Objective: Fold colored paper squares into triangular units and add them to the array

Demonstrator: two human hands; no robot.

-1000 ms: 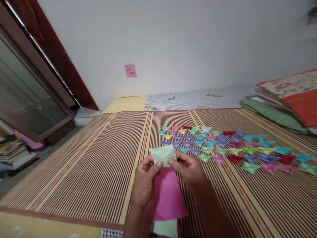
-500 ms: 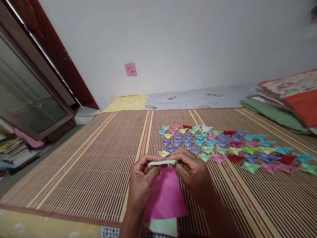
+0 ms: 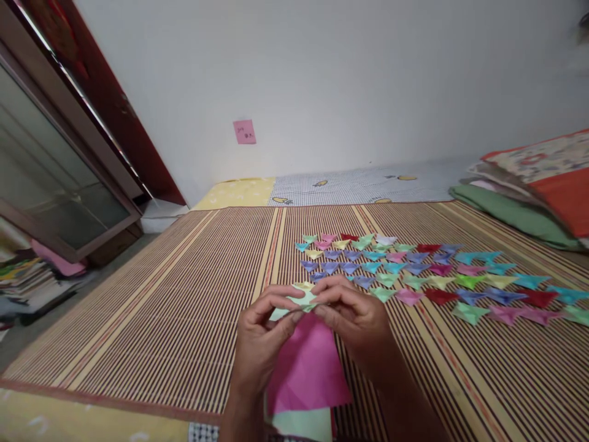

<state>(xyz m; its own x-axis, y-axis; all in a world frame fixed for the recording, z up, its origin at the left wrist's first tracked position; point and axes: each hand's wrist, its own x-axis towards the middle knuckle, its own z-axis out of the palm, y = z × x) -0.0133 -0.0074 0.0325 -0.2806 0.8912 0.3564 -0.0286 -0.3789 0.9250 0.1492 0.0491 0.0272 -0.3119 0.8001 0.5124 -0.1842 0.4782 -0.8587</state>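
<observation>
Pale-green folded paper piece [image 3: 304,299] held above brown-striped mat [image 3: 147,307], toward near edge; fingers of left hand [image 3: 263,328] and right hand [image 3: 355,316] pinch it. Below: magenta paper sheet [image 3: 308,368], near edge. Multicoloured folded-paper shapes [image 3: 440,296] rowed toward right edge.

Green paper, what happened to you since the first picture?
The green paper first showed its broad face to the camera, then tipped edge-on. Now the left hand and right hand have their fingers curled over it, hiding much of it. Both hold it in every picture. The pink sheet and folded papers stayed put.
</observation>
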